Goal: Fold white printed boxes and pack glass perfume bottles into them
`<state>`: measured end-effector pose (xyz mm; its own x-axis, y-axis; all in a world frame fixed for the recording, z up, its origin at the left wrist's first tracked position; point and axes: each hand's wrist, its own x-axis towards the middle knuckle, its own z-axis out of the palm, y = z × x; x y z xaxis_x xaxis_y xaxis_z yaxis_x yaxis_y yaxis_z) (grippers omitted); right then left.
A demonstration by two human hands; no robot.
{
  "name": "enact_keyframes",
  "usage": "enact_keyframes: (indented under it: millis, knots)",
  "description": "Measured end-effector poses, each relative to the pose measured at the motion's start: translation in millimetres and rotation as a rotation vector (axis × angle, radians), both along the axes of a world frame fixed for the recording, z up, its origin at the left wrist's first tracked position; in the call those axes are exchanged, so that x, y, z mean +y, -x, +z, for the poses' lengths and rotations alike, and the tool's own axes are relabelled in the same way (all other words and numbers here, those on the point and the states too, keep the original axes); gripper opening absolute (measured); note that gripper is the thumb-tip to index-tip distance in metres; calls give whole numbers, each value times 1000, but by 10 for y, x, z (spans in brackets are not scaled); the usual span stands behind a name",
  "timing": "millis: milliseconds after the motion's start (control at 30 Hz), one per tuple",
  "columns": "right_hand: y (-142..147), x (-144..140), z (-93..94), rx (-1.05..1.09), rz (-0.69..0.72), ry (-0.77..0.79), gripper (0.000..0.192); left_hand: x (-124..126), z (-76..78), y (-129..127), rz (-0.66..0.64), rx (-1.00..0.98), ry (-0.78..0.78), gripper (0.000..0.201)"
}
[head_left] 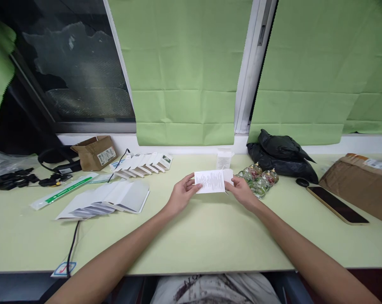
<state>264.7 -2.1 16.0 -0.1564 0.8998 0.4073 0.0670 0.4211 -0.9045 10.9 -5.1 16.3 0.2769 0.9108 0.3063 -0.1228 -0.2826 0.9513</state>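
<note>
1. The desk (191,240) is bare nearest the person; both forearms reach out across it
2. The left hand (181,195) pinches the left edge of a printed leaflet (210,181), thumb on top and fingers closed beneath; the right hand (241,192) is clamped on its right edge the same way. The leaflet is held just above the desk, mid-table, text facing up
3. Judged risk: the paper is thin and gripped only at its two ends, so pulling the hands apart unevenly could crease or tear it, and loosening one pinch would let it droop or slip
4. Just right of the right hand lies a clear bag of ornaments (259,179), touching or nearly so; a sideways move of that hand could nudge it
5. The phone (336,204) lies farther right, near the edge, well apart from the hands
6. Left, fanned envelopes (115,198) lie flat; whether they hold anything I cannot tell
7. Behind the leaflet stands a small box (224,160), contents hidden
8. Farther back: a second row of envelopes (143,164), an open carton (94,153) whose inside is not visible, a tied black bag (281,154), and a brown parcel (358,183), shut
</note>
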Motion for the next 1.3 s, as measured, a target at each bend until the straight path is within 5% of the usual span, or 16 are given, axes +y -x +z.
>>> enact_keyframes:
  millis: [233, 500, 700, 1033, 1300]
  knots:
    - [-34, 8, 12, -55, -37, -102, 38, 3, -10, -5, -46, 14, 16, 66]
    - [-83, 32, -24, -38, 61, 39, 33, -36, 51, 32, -155, 84, 7, 67]
    - [-93, 40, 13, -46, 84, 41, 36, 7, -4, 24, -71, 42, 57, 89]
    - [-107, 55, -53, -42, 137, 162, 56, -35, -23, 77, -130, 201, -33, 104]
    - [-70, 126, -156, 177, 46, 268, 52, -138, 59, 23, -72, 166, -64, 94]
